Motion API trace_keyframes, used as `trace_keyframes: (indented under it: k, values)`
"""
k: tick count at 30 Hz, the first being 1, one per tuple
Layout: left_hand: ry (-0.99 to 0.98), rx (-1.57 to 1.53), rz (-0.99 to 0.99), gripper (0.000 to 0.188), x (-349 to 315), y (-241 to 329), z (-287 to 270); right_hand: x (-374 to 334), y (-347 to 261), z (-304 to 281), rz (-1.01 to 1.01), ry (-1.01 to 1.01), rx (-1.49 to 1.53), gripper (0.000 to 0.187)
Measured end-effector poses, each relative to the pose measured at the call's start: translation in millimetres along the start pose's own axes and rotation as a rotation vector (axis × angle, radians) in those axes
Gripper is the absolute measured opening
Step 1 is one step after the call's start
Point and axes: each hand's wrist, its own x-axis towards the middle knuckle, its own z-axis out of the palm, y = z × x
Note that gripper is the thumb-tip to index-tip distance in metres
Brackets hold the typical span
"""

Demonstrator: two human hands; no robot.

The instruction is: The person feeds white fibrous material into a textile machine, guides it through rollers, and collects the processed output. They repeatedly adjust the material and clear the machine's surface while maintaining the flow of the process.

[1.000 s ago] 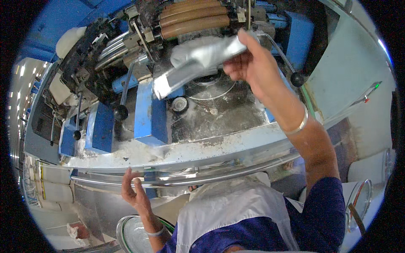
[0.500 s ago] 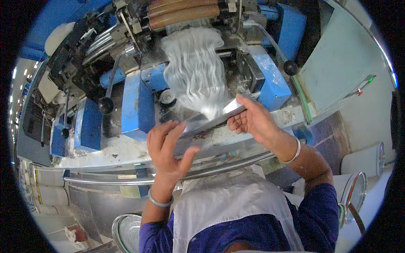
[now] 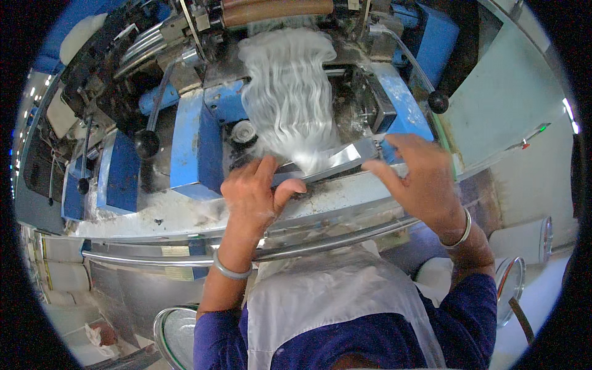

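A long, narrow shiny metal plate (image 3: 330,163) is gripped at both ends. Its left end is pinched by the left hand (image 3: 254,196), thumb curled over the near edge and fingers laid along the top; its right end is clasped by the right hand (image 3: 418,179), fingers closed over it from above. The plate's long axis runs from one grip to the other, rising slightly toward the right hand, so the plate lies between the two hands, neither being nearer. Just beyond the grips, a sheet of white fibre web (image 3: 288,102) is seen hanging from the brown rollers (image 3: 277,9) of the blue machine (image 3: 197,145), its lower edge touching the middle of the plate. Below the grips a metal rail (image 3: 154,256) is crossed by both forearms.
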Motion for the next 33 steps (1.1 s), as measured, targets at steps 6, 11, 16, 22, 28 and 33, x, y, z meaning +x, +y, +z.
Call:
trace_keyframes:
  k: [6,11,16,22,28,33]
  values:
    - [-0.01,-0.019,-0.003,0.063,1,1,0,54,-5,31,-0.577,0.018,0.079,0.036]
    - [0.006,-0.023,0.005,0.065,-1,0,-1,87,-8,49,-0.569,-0.585,0.204,0.024]
    - [0.043,-0.018,-0.018,0.064,-1,-1,1,107,-20,26,-0.646,-0.246,0.347,0.019]
    - [0.064,0.039,-0.021,0.063,7,-2,3,109,38,-84,-0.308,0.458,0.861,0.021]
    - [-0.001,0.139,0.003,0.061,17,-2,3,61,59,-103,-0.569,0.139,1.427,0.036]
    - [0.078,-0.373,-0.198,0.056,23,4,-10,35,29,-85,-0.794,-0.363,1.647,0.008]
